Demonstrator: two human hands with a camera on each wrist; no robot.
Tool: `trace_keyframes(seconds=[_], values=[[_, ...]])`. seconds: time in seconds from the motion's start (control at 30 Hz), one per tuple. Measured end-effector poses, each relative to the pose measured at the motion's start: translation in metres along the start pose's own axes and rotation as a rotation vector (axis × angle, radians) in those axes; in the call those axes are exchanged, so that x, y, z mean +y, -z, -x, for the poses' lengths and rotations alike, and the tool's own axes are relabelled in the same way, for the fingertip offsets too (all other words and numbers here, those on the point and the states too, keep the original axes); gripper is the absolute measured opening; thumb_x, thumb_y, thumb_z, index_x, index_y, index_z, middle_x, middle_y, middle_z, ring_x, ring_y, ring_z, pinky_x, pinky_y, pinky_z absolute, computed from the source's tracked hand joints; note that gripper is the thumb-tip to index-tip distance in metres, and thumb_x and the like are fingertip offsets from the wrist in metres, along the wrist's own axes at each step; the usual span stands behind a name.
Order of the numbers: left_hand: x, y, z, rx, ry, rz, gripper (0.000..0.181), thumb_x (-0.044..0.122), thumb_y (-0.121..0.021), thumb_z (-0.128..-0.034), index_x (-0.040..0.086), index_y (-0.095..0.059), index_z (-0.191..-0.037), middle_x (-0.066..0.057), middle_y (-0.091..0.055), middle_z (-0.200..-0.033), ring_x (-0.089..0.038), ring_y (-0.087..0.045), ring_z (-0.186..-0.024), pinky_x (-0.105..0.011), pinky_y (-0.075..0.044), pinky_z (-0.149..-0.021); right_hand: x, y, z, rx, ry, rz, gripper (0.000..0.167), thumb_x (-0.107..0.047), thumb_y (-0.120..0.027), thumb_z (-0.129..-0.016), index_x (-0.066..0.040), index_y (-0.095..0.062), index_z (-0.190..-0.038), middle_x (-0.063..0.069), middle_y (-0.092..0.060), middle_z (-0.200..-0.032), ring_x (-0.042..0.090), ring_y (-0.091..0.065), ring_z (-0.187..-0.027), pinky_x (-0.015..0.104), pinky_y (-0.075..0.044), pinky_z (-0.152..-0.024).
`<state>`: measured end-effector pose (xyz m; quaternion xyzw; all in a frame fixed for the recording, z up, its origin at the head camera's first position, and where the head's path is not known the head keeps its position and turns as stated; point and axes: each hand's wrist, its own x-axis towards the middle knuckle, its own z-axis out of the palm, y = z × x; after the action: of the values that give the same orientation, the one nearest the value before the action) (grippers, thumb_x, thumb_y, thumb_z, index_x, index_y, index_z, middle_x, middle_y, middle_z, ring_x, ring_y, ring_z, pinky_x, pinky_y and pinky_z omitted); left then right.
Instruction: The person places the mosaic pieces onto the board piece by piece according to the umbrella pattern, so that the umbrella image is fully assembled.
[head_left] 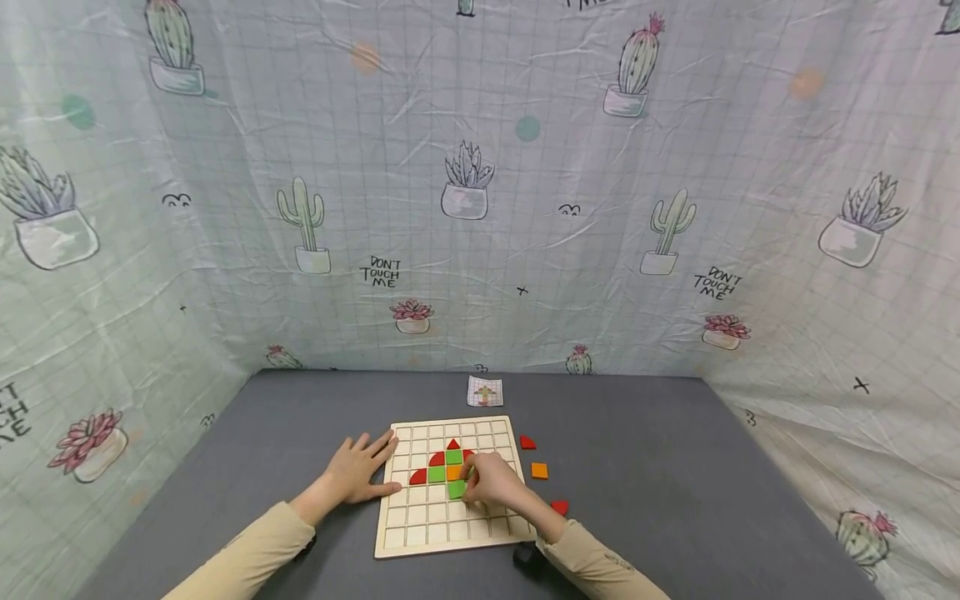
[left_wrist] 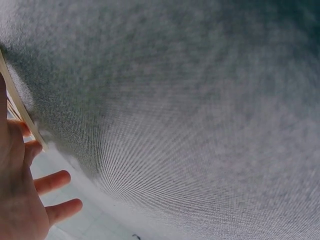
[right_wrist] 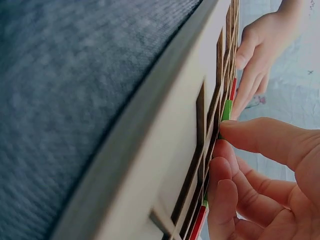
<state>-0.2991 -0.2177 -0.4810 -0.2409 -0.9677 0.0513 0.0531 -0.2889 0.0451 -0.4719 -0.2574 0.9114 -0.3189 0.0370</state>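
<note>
A wooden grid board [head_left: 412, 533] lies on the dark table, carrying red, green and orange tiles. My left hand [head_left: 360, 471] rests flat with fingers spread on the board's left edge; the left wrist view shows its fingers [left_wrist: 52, 182] past that edge. Over the middle, my right hand [head_left: 491, 482] has curled fingers and pinches at a green square tile [head_left: 457, 490] just below the orange square [head_left: 453, 472]. In the right wrist view, its thumb [right_wrist: 250, 136] and fingertips meet low at the board; they hide part of the tile.
Right of the board lie a red quarter-round tile [head_left: 528, 442], an orange square tile [head_left: 539, 471] and another red tile [head_left: 559, 507], partly behind the right forearm. A small pattern card [head_left: 485, 392] lies beyond the board. A cactus-print curtain [head_left: 480, 317] hangs around the table.
</note>
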Motion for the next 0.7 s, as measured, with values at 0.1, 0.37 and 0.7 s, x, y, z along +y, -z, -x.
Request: trace_keyframes(seconds=[0.1, 0.37, 0.7], values=[[0.0, 0.002, 0.001, 0.004, -0.002, 0.011, 0.077, 0.061, -0.046, -0.0812, 0.009, -0.036, -0.137, -0.009, -0.035, -0.142, -0.042, -0.041, -0.12, -0.057, -0.033, -0.092, -0.001, 0.0, -0.001, -0.001, -0.006, 0.004, 0.021, -0.002, -0.071, -0.064, -0.004, -0.063, -0.083, -0.002, -0.058, -0.054, 0.001, -0.045, -0.045, 0.016, -0.038, -0.05], [0.001, 0.004, 0.003, -0.007, -0.002, 0.033, 0.076, 0.059, -0.047, -0.0817, 0.008, -0.036, -0.137, -0.011, -0.034, -0.142, -0.043, -0.04, -0.119, -0.058, -0.033, -0.091, -0.002, -0.001, -0.001, -0.005, -0.005, 0.02, 0.022, -0.007, -0.075, -0.064, -0.005, -0.063, -0.082, -0.004, -0.057, -0.054, 0.002, -0.044, -0.046, 0.016, -0.038, -0.05], [0.002, 0.004, 0.004, -0.003, -0.009, 0.025, 0.076, 0.059, -0.047, -0.0819, 0.007, -0.037, -0.136, -0.012, -0.035, -0.142, -0.043, -0.041, -0.118, -0.058, -0.034, -0.089, 0.009, 0.009, -0.002, -0.031, 0.1, -0.042, 0.016, -0.005, -0.07, -0.07, -0.004, -0.065, -0.085, 0.001, -0.062, -0.063, -0.001, -0.047, -0.052, 0.016, -0.04, -0.053]])
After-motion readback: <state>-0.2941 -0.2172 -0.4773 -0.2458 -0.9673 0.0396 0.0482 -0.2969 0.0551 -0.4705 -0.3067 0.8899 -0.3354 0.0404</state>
